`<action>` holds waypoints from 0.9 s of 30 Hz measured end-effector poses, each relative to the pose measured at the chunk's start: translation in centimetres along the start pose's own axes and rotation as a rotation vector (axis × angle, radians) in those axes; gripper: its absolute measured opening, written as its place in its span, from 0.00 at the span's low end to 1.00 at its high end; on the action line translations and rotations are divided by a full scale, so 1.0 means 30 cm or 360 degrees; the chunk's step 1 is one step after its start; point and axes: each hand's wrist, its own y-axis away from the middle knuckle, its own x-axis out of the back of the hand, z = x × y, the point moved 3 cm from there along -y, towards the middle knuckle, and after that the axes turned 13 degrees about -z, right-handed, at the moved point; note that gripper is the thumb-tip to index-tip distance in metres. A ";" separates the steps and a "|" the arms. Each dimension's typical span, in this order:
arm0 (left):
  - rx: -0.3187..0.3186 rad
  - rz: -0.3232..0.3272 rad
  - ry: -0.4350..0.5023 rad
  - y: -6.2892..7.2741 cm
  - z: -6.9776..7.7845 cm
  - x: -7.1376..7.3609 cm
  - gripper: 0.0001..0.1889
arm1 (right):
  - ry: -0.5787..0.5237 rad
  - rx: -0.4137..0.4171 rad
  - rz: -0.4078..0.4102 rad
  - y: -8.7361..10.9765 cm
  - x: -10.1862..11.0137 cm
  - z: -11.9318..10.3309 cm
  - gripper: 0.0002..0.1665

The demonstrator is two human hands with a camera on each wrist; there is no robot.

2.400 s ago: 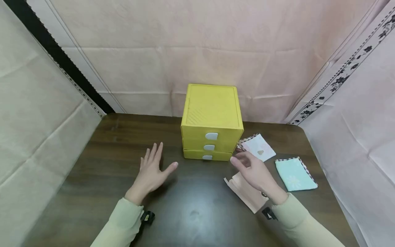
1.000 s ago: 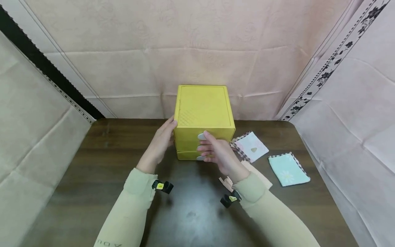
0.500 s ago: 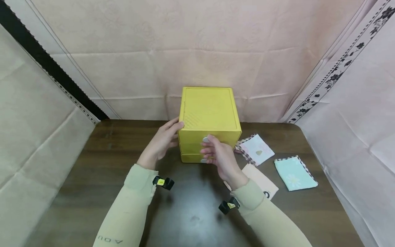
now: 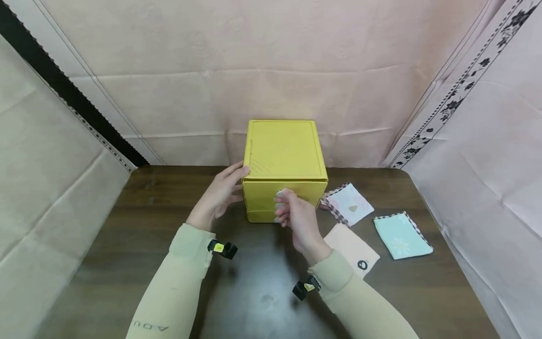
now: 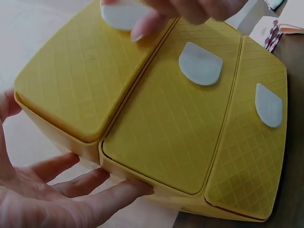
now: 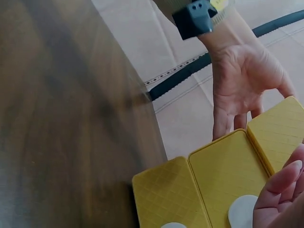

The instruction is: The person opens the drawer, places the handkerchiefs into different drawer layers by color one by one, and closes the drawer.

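Observation:
A yellow three-drawer box [image 4: 281, 146] stands at the back of the table. My left hand [image 4: 216, 195] rests against its left side, fingers fairly straight along the wall and thumb at the upper front edge. With curled fingers and thumb, my right hand [image 4: 302, 223] grips the white handle [image 5: 124, 16] of the top drawer [image 5: 80, 85]. That drawer juts slightly forward of the middle drawer [image 5: 156, 123]. The middle drawer's white handle [image 5: 200, 64] and the bottom one's handle [image 5: 269, 105] are untouched in the left wrist view.
Right of the box lie a white folded cloth [image 4: 353, 207] with checked edging, a mint folded cloth [image 4: 402, 238] with a flower, and a cream folded cloth [image 4: 351, 247] partly behind my right forearm. Fabric hangs [image 4: 271, 94] behind the dark wooden table [image 4: 161, 235].
Both hands have come to the box, the left to its side and the right to the top handle. Over the last half second the top drawer has slid slightly out towards me.

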 end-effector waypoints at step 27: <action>-0.0008 -0.0004 -0.0020 0.007 -0.020 0.012 0.41 | 0.0148 -0.0121 -0.0106 0.237 -0.006 0.056 0.30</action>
